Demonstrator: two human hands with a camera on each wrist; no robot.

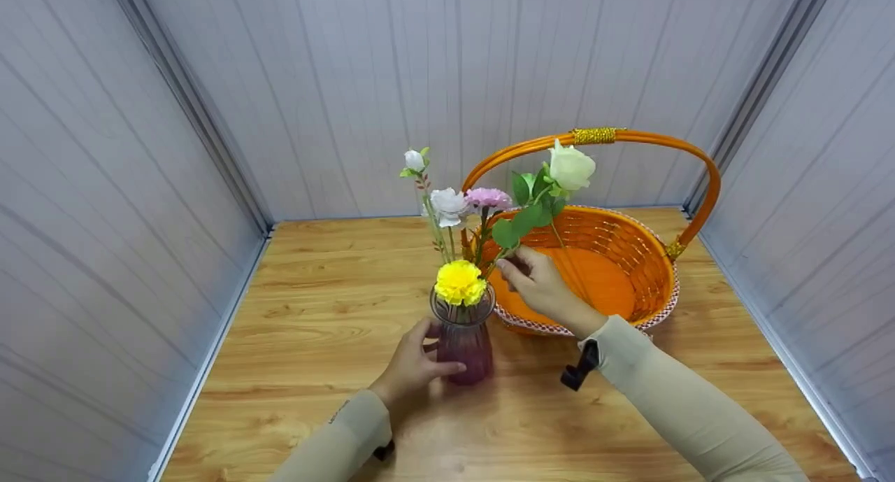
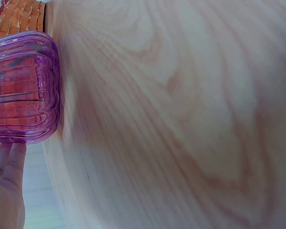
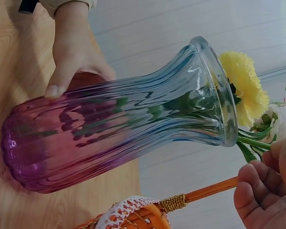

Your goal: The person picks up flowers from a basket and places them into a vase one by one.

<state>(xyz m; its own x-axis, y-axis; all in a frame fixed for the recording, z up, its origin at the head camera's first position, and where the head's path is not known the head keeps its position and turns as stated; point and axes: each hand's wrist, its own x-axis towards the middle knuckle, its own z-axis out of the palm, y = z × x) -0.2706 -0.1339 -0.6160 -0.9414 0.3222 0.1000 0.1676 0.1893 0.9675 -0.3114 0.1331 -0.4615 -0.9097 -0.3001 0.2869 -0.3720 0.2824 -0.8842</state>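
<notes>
A ribbed glass vase (image 1: 467, 352), clear at the neck and purple-pink toward its base, stands upright on the wooden table. My left hand (image 1: 412, 362) holds its lower body from the left, thumb at the front and fingers around the far side. A yellow carnation (image 1: 460, 282), a pink carnation (image 1: 488, 198), a white flower (image 1: 449, 207) and a white bud (image 1: 414, 161) rise from the vase. Just above its rim, my right hand (image 1: 537, 286) pinches a green stem (image 3: 254, 142). Above that hand leans a creamy white rose (image 1: 571, 166) with green leaves (image 1: 526, 220).
An orange woven basket (image 1: 661, 272) with a tall arched handle (image 1: 707, 181) stands right behind the vase. Thin stems (image 1: 570, 265) slant across its inside. Pale panel walls (image 1: 349, 83) enclose the wooden table (image 1: 314, 293) at the back and both sides.
</notes>
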